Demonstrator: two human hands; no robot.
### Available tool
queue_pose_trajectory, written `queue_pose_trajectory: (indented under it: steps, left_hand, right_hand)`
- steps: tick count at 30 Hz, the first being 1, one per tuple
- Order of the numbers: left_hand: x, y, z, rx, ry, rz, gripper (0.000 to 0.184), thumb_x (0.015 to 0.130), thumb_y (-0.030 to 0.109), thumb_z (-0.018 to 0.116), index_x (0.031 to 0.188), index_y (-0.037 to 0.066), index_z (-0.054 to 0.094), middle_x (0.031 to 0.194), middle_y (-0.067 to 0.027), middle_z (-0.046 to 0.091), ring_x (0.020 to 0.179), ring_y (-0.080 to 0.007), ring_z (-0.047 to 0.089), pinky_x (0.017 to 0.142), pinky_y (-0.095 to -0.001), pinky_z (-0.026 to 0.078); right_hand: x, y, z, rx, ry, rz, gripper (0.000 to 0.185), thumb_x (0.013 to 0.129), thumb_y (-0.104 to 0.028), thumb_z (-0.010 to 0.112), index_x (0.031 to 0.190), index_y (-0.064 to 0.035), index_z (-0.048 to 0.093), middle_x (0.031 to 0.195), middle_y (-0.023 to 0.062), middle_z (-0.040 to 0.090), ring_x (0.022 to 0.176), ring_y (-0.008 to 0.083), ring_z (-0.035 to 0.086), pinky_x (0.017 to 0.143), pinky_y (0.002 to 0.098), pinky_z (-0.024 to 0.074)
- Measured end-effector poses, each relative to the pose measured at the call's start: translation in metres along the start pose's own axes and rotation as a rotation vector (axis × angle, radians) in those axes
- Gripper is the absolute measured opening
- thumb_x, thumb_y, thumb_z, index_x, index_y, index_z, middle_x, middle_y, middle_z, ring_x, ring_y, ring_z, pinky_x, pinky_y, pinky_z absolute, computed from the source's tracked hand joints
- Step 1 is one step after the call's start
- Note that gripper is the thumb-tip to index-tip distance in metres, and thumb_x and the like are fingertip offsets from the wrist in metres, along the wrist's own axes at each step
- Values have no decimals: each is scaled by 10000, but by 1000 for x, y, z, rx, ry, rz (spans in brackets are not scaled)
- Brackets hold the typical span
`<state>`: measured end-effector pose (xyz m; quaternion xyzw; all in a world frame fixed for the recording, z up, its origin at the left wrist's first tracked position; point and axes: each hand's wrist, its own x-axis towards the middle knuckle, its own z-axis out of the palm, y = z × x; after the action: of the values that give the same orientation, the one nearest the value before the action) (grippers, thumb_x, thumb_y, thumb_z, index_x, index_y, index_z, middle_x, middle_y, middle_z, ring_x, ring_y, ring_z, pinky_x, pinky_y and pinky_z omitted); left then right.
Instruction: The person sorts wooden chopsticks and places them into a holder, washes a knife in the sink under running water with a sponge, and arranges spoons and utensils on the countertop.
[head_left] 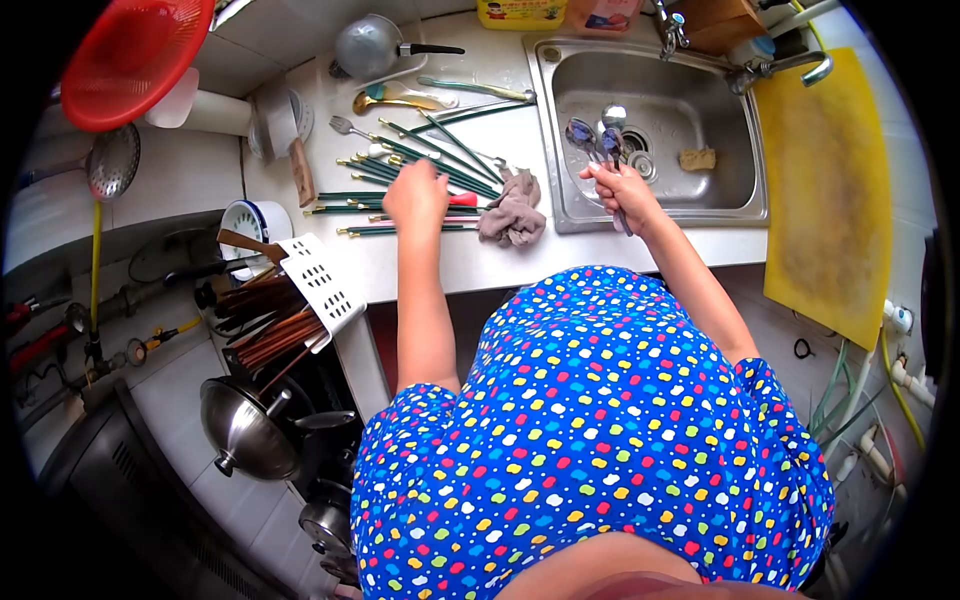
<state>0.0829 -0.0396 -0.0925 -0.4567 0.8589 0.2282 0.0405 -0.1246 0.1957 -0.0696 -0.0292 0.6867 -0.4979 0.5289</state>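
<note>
Over the sink's near left edge, my right hand is closed around several metal spoons, their bowls pointing away over the basin. My left hand rests over a spread of dark green chopsticks with gold ends on the white counter; its fingers are curled and hidden from view, so what they hold cannot be told. A crumpled grey-brown cloth lies just right of the chopsticks, beside a red handle. A fork is at the far left of the spread.
The steel sink holds a sponge. A cleaver, a pot and a ladle are on the counter. A white rack of brown chopsticks stands at left; a yellow board at right.
</note>
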Motion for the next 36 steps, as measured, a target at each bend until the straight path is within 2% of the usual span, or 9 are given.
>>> queue_pose_trajectory:
  steps: [4,6,11,16,22,26,29,31,36]
  left_hand:
    - [49,28,16,-40,140,176,150,827,241,636,892,119,695,949,-122,634,840,-329,650,725,-454,520]
    - [78,31,39,-78,328,278,129,824,207,620,878,121,699,942,-120,616,823,-339,646,721,-456,520]
    - [108,33,52,-106,267,331,96,799,163,633,870,132,691,965,-117,598,848,-337,640,741,-457,515]
    - [117,33,46,-30,79,341,102,770,170,668,867,142,681,1026,-120,593,905,-332,633,769,-447,509]
    - [128,28,39,42,-55,399,154,763,184,700,913,157,676,974,-77,609,928,-299,624,766,-412,501]
    - [127,22,44,-7,-25,422,164,767,200,700,927,172,680,937,-65,612,911,-289,624,759,-412,500]
    - [115,32,37,-109,110,355,152,764,215,703,912,182,690,926,-56,609,897,-281,623,754,-414,503]
    - [117,36,46,-152,234,480,121,769,220,699,886,186,699,927,-47,604,901,-267,620,753,-421,507]
    - [124,46,56,-21,207,480,75,777,178,671,844,155,697,932,-75,607,933,-289,609,773,-425,514]
  right_hand:
    - [-1,1,-3,12,4,2,244,939,-298,577,977,-62,627,596,-96,375,465,7,324,421,177,261]
    - [-4,2,-6,7,40,-3,240,940,-294,577,977,-63,629,595,-95,372,465,8,323,421,177,260]
    - [-10,6,-9,11,67,-15,238,943,-290,574,980,-62,632,599,-92,378,465,11,320,420,179,261]
    - [-11,7,-10,28,87,-16,234,943,-282,576,985,-58,632,602,-90,383,464,13,322,417,178,260]
    - [-10,1,-5,43,103,-12,239,938,-280,588,992,-52,634,606,-88,398,467,9,338,419,171,268]
    - [-7,0,-3,30,91,-15,240,937,-279,590,990,-50,637,607,-86,404,467,8,343,419,170,275]
    - [-4,2,0,12,86,-7,237,938,-276,588,989,-50,637,606,-85,402,467,9,339,418,172,276]
    - [-4,1,3,-10,84,2,235,939,-274,587,990,-50,637,605,-86,399,467,10,336,418,172,277]
    - [-4,-3,10,-7,61,-5,225,943,-268,580,986,-53,629,598,-88,386,471,12,332,418,174,271]
